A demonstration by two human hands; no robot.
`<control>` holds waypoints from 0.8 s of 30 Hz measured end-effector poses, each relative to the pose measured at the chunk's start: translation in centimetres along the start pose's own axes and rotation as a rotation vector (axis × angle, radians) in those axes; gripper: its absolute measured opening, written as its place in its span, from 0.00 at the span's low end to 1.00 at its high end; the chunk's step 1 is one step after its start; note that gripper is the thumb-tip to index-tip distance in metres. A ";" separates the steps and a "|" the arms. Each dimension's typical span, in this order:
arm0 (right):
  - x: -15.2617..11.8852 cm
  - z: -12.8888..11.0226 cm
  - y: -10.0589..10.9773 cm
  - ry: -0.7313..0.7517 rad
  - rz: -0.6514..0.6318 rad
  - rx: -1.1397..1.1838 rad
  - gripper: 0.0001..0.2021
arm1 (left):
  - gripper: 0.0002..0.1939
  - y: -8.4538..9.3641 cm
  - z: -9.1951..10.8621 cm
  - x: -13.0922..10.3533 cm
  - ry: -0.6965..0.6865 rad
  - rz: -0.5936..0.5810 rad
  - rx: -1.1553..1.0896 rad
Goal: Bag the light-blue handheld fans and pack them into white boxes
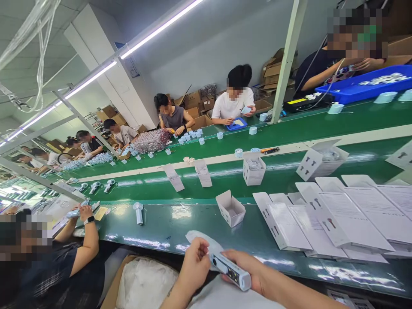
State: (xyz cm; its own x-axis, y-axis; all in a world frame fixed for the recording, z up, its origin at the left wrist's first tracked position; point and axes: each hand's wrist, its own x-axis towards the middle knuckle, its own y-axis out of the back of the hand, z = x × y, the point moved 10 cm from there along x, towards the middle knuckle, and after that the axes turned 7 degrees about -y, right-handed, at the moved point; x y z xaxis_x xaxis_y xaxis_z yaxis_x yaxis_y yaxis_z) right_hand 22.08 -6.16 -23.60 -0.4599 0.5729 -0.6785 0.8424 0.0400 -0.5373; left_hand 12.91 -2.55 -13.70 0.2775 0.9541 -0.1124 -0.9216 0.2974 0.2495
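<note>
Head view. A pale blue device (pixel 231 271) is held before the near edge of the tabletop (pixel 189 221), close to the wearer's body. Its long axis is set obliquely: the far end is directed up and left, the blunt near end down and right. The right hand (pixel 246 262) is clamped on the device along its right side, with the thumb laid toward the top. The device is thus placed to the left of the right palm, in full contact, and to the right of the left hand (pixel 195 261).

The left hand is positioned just at the far end; its fingertips are drawn together on a translucent bag (pixel 194 235), which is extended up and left beyond them. How far the device's end is covered by the bag cannot be told, the overlap being partly hidden. The long axis is roughly lined up with the bag.

An open box (pixel 237 218) is seen standing on the tabletop beyond the hands, apart from both. Flat cartons (pixel 333 221) are laid overlapping to the right. White plastic (pixel 231 297) is seen below the device.
</note>
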 end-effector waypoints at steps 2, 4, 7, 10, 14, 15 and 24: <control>-0.9 -0.9 2.4 0.054 0.166 -0.180 0.10 | 0.17 -0.2 -0.7 0.3 0.052 0.008 -0.079; -3.0 -3.5 3.6 0.186 0.291 -0.421 0.12 | 0.17 -0.4 -0.8 0.7 0.074 -0.002 -0.097; -6.6 -7.3 2.1 0.363 0.181 -0.715 0.11 | 0.17 -0.2 -0.9 0.9 0.125 0.010 -0.105; -8.7 -9.1 0.5 0.376 0.006 -0.729 0.12 | 0.15 0.3 0.1 1.0 0.147 0.019 -0.136; -9.0 -10.4 -1.2 0.422 -0.134 -0.397 0.17 | 0.28 -0.4 2.8 1.8 0.033 -0.090 0.031; -9.0 -10.6 -1.8 0.437 -0.178 -0.375 0.18 | 0.34 -1.1 3.4 2.0 -0.008 -0.149 0.099; -9.1 -21.2 7.0 0.719 0.263 -1.079 0.22 | 0.19 -0.8 7.5 7.1 -0.086 0.032 -0.029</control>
State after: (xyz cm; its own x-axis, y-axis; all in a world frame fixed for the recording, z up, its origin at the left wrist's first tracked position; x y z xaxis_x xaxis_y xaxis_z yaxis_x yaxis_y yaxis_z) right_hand 38.13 6.30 -10.56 -0.2810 0.9539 -0.1055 0.8361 0.2973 0.4611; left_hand 17.64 4.29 -7.52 0.2687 0.9630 -0.0212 -0.9375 0.2665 0.2236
